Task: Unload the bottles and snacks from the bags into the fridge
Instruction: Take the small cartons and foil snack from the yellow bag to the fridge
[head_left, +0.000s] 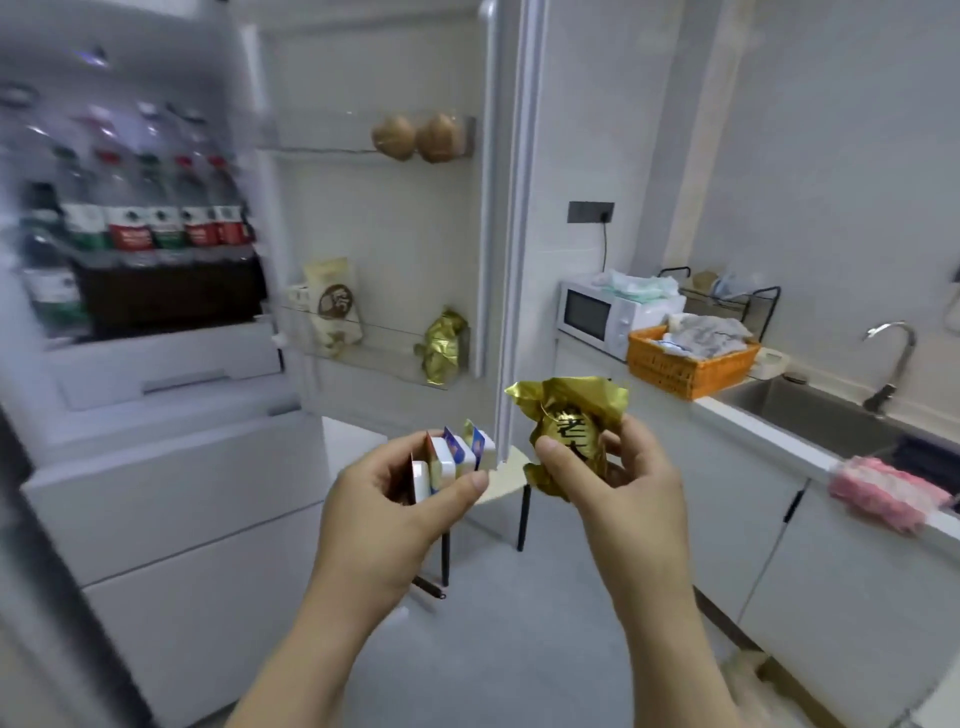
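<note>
A: Since the fridge (156, 467) fills the left half of the view, how does it stand?

B: White, with its upper compartment open. Its door (384, 234) swings out on the fridge's right side, inner shelves facing us.

A: And beyond the fridge?

B: A white tabletop (753, 421) runs along the wall to the right of the fridge. It carries a microwave (597, 317), an orange basket (685, 369) of cloths and a sink (810, 410), with a pink cloth (883, 493) at its near edge.

A: Where are the bottles?

B: A row of bottles (156, 218) with red and green labels stands upright on a shelf inside the fridge, blurred.

A: The fridge door's shelves?

B: The upper one has two round brown items (415, 137) side by side. The lower one holds a beige snack bag (332, 306) at the end nearest the fridge and a gold packet (444, 345) at the outer end.

A: The hands?

B: Both are raised in front of the fridge door, below its lower shelf, near each other but apart. The left hand (384, 499) has its fingers (400, 452) and thumb curled round a stack of small packets (452, 460), white with blue and orange ends, standing on edge. The right hand (634, 478) pinches a gold-wrapped snack (571, 431) between thumb and curled fingers (618, 441), just right of the fridge door's edge. Its foil is crumpled and has dark characters on the front.
</note>
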